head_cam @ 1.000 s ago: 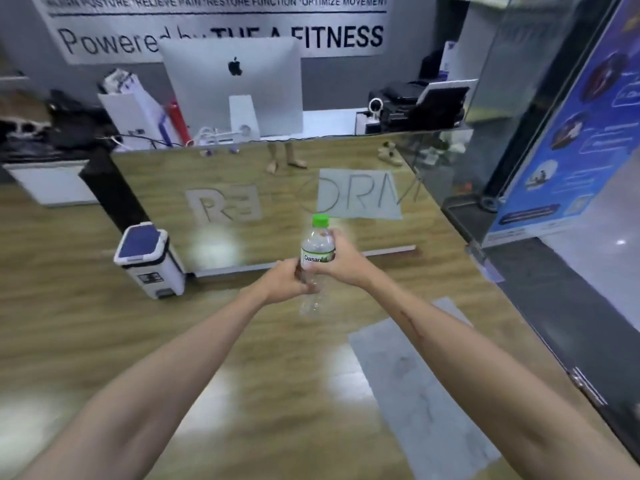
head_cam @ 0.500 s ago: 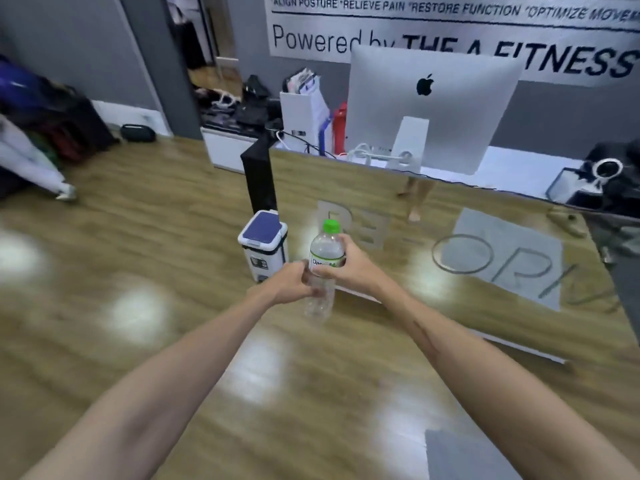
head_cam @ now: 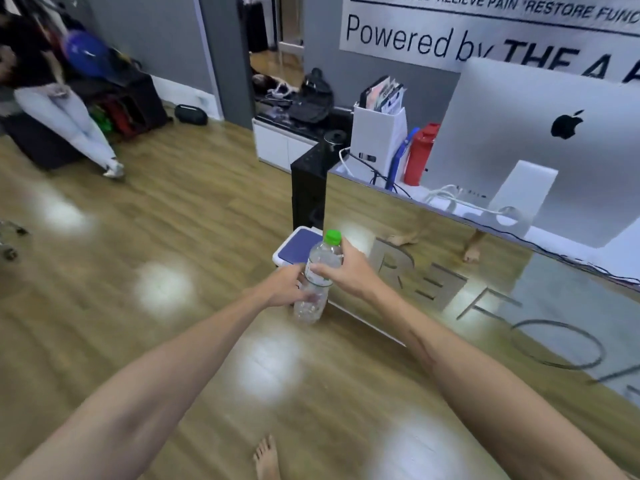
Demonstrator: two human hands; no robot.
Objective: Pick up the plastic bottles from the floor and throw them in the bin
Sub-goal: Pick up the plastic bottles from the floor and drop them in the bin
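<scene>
Head view: both hands hold one plastic bottle upright in the air; the left hand wraps its middle, the right hand its top. It hides part of the bin, whose lid looks closed, so a throw could bounce off.

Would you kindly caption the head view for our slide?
Both hands, left hand and right hand, hold a green-capped bottle before the closed bin.

The view pans left and closer to the bin. The bin, formerly left of the bottle, now sits directly behind it and both hands. The bottle label faces away. A bare foot enters at bottom.
</scene>
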